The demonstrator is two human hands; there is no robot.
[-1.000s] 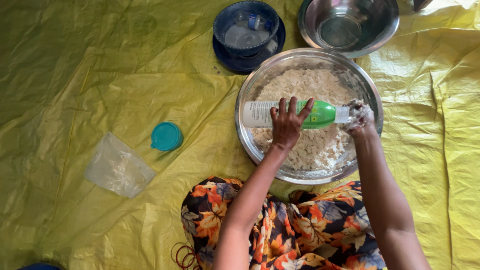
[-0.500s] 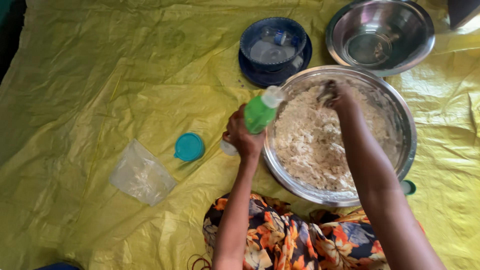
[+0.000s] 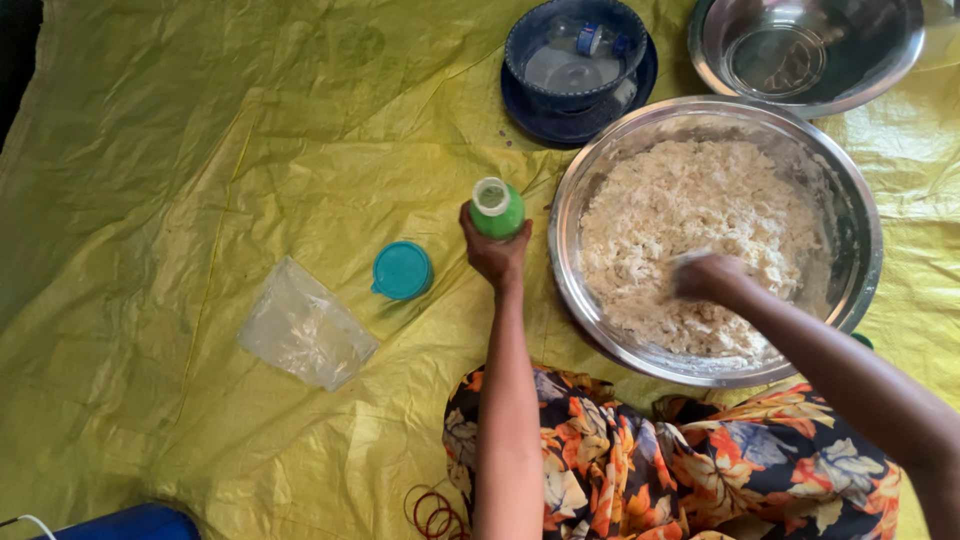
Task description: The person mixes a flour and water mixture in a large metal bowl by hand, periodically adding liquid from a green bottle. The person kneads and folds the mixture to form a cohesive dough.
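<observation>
My left hand grips a green plastic bottle, upright and uncapped, on the yellow sheet just left of a large steel bowl. The bowl is filled with pale crumbly dough. My right hand is down in the dough near the bowl's front, fingers curled into the mix and partly blurred. A teal round lid lies on the sheet to the left of the bottle.
A yellow plastic sheet covers the ground. A clear plastic bag lies left of the lid. A dark blue bowl on a plate and a second steel bowl sit at the back. Red rubber bands lie near my patterned skirt.
My left hand took the bottle from over the dough bowl and stood it upright on the sheet to the left. My right hand went from the bottle's end into the dough.
</observation>
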